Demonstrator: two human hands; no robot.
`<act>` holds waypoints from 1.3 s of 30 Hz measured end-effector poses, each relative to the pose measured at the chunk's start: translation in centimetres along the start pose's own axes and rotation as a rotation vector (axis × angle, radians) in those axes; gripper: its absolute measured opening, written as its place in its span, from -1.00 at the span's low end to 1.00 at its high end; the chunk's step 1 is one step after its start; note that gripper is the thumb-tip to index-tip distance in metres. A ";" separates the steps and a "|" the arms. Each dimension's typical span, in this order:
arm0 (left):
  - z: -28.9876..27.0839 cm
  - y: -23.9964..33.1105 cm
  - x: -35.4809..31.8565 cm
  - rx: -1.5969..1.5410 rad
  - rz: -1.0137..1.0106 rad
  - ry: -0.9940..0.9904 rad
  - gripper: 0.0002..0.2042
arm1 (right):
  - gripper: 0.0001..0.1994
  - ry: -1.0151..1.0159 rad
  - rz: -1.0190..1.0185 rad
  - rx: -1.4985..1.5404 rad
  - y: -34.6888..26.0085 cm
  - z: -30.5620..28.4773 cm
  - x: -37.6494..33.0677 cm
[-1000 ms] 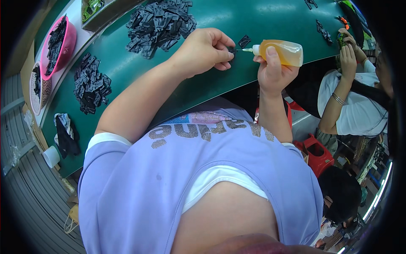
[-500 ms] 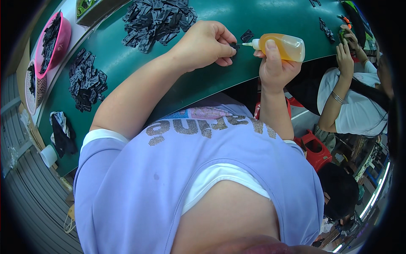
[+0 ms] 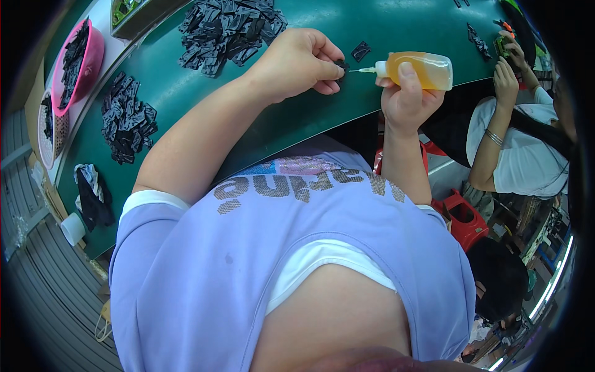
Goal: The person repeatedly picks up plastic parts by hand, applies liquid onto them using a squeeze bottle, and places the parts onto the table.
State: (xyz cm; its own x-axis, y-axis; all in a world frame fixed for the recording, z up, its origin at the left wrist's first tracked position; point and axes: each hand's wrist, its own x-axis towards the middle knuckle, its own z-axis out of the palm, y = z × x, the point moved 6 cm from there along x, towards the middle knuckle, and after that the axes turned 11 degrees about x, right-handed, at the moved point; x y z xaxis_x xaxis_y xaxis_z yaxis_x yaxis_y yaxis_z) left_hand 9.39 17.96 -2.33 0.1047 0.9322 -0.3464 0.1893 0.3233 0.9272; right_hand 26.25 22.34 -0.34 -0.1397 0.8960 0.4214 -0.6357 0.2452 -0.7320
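Between thumb and fingers, my left hand point(image 3: 310, 62) pinches a small black plastic piece point(image 3: 341, 65), mostly hidden by the fingertips. My right hand point(image 3: 410, 99) grips a clear squeeze bottle point(image 3: 427, 69) of amber liquid, tipped on its side. Its thin needle tip point(image 3: 359, 70) points left at the black piece, with a small gap between them. Just beyond the needle, a single loose black piece point(image 3: 360, 51) lies on the green table point(image 3: 322, 121).
Black pieces form a large pile point(image 3: 226, 34) at the far left and a smaller pile point(image 3: 127, 118) nearer. A pink basket point(image 3: 93, 59) holds more. A dark cloth point(image 3: 93, 198) lies at the left edge. Right, a co-worker's hands point(image 3: 508, 74) handle a green item.
My right hand has drawn the bottle slightly to the right, pulling its needle back from the black piece. My left hand has shifted a little left and still pinches the piece.
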 end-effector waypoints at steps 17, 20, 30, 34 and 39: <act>0.0 -0.1 0.0 -0.001 -0.011 0.004 -0.75 | -0.85 -0.072 0.057 -0.143 0.2 0.3 -0.7; 0.0 -0.1 0.1 0.002 -0.010 0.006 -0.75 | -0.83 -0.078 0.055 -0.217 0.2 0.4 -0.8; -0.1 0.1 0.2 -0.027 -0.001 0.078 -0.72 | -0.90 0.215 -0.021 0.161 -0.1 -2.0 0.5; -0.1 0.9 1.2 0.321 0.359 0.275 -0.57 | -0.84 0.277 0.028 0.160 0.1 -2.6 0.6; -3.2 3.7 0.1 0.837 0.429 0.579 -0.74 | -0.85 0.231 0.014 0.173 0.2 -2.3 0.8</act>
State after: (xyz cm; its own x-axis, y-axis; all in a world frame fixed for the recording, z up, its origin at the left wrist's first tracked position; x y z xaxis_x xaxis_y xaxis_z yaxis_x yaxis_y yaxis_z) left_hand 6.99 19.82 1.55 -0.1118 0.9465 0.3026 0.8705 -0.0535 0.4893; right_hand 27.74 23.97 -1.32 0.0142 0.9643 0.2644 -0.7581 0.1828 -0.6260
